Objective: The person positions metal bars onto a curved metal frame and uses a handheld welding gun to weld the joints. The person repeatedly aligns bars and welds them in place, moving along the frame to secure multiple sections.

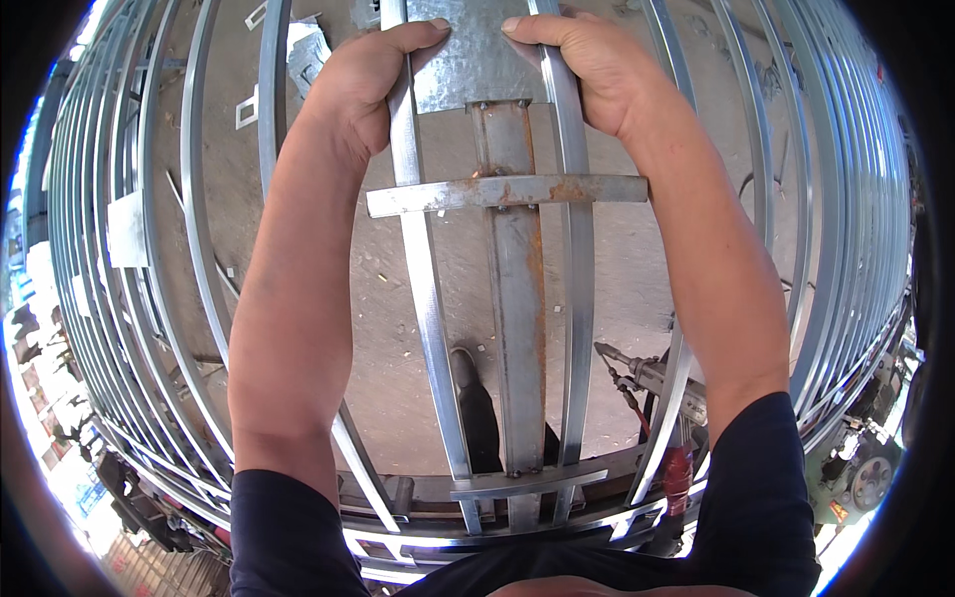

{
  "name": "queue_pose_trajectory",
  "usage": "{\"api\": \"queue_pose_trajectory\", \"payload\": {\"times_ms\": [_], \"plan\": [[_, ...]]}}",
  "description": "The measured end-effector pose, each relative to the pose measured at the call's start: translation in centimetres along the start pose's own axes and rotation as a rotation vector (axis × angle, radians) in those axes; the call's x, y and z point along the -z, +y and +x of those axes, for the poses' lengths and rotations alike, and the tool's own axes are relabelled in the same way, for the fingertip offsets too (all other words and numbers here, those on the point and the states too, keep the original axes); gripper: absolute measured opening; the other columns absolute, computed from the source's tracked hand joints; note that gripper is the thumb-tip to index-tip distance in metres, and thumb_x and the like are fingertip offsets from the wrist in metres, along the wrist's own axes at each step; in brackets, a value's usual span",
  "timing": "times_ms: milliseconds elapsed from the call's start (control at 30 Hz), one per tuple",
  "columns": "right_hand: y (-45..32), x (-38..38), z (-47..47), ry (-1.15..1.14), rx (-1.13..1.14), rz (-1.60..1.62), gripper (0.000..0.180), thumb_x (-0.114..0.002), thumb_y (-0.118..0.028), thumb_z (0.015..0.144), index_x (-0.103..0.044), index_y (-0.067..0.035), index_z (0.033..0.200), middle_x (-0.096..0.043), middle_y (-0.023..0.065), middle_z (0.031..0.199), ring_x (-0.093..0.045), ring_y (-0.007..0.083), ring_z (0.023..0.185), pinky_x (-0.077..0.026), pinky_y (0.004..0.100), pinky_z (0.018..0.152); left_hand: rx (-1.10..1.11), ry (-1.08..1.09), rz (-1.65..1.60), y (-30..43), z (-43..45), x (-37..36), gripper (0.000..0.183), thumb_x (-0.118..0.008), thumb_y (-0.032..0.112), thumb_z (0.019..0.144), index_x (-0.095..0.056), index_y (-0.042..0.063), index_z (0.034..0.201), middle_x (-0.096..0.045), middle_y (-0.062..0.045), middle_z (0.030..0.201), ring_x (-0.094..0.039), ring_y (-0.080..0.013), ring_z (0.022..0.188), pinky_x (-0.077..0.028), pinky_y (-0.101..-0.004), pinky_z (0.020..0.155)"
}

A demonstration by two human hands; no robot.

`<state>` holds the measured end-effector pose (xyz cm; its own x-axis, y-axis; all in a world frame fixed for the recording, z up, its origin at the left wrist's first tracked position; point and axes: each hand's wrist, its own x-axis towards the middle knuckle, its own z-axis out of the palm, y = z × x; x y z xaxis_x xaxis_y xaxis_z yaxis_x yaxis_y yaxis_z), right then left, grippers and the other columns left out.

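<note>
A galvanized sheet-metal plate [485,63] spans two upright steel tubes at the top of the view. My left hand [373,78] wraps around the left tube [424,276], its thumb on the plate. On the other side, my right hand [603,63] grips the right tube [579,298], thumb also over the plate. Most fingertips are hidden behind the metal. Between the tubes runs a rust-stained steel bar [516,313], its upper end meeting the plate's lower edge. A short flat crossbar [440,196] lies across all three, close to my right forearm. Lower down is another crosspiece [552,481].
Rows of galvanized bars [194,164] curve along both sides. A metal tool with a pointed nozzle [642,367] sits low on the right, near a red-wrapped part [677,477]. Metal scraps [248,108] lie on the floor. My shoe [465,366] shows between bars. Green machinery [858,485] stands lower right.
</note>
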<state>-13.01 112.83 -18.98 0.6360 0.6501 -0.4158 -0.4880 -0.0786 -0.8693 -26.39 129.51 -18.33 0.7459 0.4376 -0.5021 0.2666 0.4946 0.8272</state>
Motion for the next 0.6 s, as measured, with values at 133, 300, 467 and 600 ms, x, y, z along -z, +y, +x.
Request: {"api": "queue_pose_trajectory", "payload": {"times_ms": [133, 300, 467, 600], "plan": [[-0.2, -0.4, -0.2, -0.008, 0.009, 0.018, 0.048, -0.077, -0.005, 0.087, -0.053, 0.013, 0.125, -0.067, 0.0234, 0.111, -0.072, 0.029, 0.095, -0.063, 0.0408, 0.084, 0.019, 0.067, 0.02, 0.2, -0.4, -0.6, 0.03, -0.069, 0.015, 0.099, -0.067, -0.007, 0.119, -0.073, -0.014, 0.111, -0.07, -0.0205, 0.104, -0.056, -0.0319, 0.094], [-0.5, -0.4, -0.6, 0.028, 0.0, 0.005, 0.048, -0.077, -0.004, 0.087, -0.053, 0.013, 0.125, -0.067, 0.0244, 0.111, -0.072, 0.0293, 0.093, -0.064, 0.0411, 0.083, 0.018, 0.04, 0.015, 0.6, -1.1, -1.0, 0.028, -0.068, 0.016, 0.099, -0.065, -0.005, 0.118, -0.073, -0.011, 0.099, -0.074, -0.0176, 0.089, -0.065, -0.031, 0.081], [0.1, -0.6, -0.4, 0.002, 0.034, -0.04, 0.054, -0.077, -0.009, 0.087, -0.052, 0.014, 0.129, -0.067, 0.0236, 0.115, -0.072, 0.0298, 0.098, -0.061, 0.0408, 0.085, 0.002, 0.029, -0.005, 0.5, -1.1, -0.9, 0.028, -0.068, 0.015, 0.099, -0.065, -0.005, 0.119, -0.074, -0.011, 0.1, -0.074, -0.018, 0.089, -0.065, -0.0307, 0.081], [-1.0, -0.2, -2.9, 0.283, 0.262, -0.212, 0.043, -0.072, -0.014, 0.092, -0.058, 0.005, 0.128, -0.069, 0.0134, 0.109, -0.067, 0.022, 0.095, -0.056, 0.0346, 0.084, -0.006, 0.066, -0.042, 0.3, -0.8, -0.9, 0.027, -0.071, 0.013, 0.097, -0.067, -0.006, 0.116, -0.074, -0.011, 0.101, -0.074, -0.0179, 0.09, -0.065, -0.0289, 0.082]]}}
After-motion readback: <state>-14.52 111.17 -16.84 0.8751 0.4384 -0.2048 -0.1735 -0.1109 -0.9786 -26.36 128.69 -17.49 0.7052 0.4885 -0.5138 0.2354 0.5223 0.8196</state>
